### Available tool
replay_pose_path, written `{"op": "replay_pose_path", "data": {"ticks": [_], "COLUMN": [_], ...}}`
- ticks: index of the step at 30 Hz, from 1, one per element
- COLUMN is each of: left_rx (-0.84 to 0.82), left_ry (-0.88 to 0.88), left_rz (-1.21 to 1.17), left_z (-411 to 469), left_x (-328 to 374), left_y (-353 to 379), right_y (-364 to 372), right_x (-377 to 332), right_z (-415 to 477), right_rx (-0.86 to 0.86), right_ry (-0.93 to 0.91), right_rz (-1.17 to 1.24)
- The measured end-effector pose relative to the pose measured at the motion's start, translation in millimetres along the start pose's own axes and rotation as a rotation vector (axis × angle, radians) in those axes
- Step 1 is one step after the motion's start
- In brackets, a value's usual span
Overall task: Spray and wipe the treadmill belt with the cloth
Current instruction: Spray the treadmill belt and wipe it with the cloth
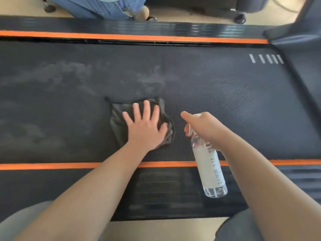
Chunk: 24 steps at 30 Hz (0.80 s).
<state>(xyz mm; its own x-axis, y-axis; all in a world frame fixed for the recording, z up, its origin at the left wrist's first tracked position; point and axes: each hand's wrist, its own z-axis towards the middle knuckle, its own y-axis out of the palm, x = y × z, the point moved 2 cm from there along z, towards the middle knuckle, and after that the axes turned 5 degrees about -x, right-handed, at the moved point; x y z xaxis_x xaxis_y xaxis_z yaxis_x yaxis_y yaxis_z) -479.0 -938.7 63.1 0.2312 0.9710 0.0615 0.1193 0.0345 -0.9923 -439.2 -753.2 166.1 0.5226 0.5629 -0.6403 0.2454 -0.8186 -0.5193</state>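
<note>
The dark textured treadmill belt (225,101) runs across the view between two orange stripes. A dark grey cloth (119,117) lies on it near the middle. My left hand (145,126) presses flat on the cloth, fingers spread. My right hand (203,126) grips the neck of a clear spray bottle (211,167) with a white label, index finger stretched over the white nozzle, which points left toward the belt. The bottle hangs tilted over the near side rail. Pale hazy spray patches (57,73) mark the belt left of and beyond the cloth.
The near side rail (165,188) and the far rail (156,26) border the belt. The treadmill's upright post (298,28) rises at the far right. A person in blue denim (104,7) crouches beyond the far rail. My knees sit at the bottom corners.
</note>
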Motion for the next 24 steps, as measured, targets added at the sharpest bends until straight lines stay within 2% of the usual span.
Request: {"op": "replay_pose_path", "data": {"ticks": [3,5,7,11,13,17,21,24], "left_rx": [-0.006,-0.031,-0.032,-0.052,-0.090,-0.110,-0.125,-0.142], "left_ry": [0.371,0.481,0.344,-0.214,-0.351,-0.439,-0.524,-0.586], "left_rz": [0.029,0.046,0.032,-0.113,-0.150,-0.183,-0.181,-0.184], "left_z": [-18.1,-21.0,-18.6,-6.3,1.2,5.2,9.3,8.8], "left_x": [44.3,50.0,37.6,-23.2,-52.8,-73.6,-101.4,-116.0], "left_y": [2.9,4.1,1.5,-6.3,-10.1,-13.4,-18.8,-18.6], "right_y": [-4.2,-4.1,-2.3,9.0,15.7,21.8,27.2,27.4], "right_x": [0.9,1.5,-1.0,-19.9,-31.5,-45.7,-34.7,-30.9], "right_z": [-3.3,-7.1,-9.5,-7.8,-7.2,-11.2,-14.4,-12.0], "right_rx": [0.003,-0.011,-0.027,-0.070,-0.051,0.046,-0.076,-0.052], "right_ry": [-0.005,-0.014,-0.028,-0.069,-0.088,-0.106,-0.048,-0.069], "right_rz": [0.073,0.090,0.122,0.050,0.039,-0.060,-0.134,-0.114]}}
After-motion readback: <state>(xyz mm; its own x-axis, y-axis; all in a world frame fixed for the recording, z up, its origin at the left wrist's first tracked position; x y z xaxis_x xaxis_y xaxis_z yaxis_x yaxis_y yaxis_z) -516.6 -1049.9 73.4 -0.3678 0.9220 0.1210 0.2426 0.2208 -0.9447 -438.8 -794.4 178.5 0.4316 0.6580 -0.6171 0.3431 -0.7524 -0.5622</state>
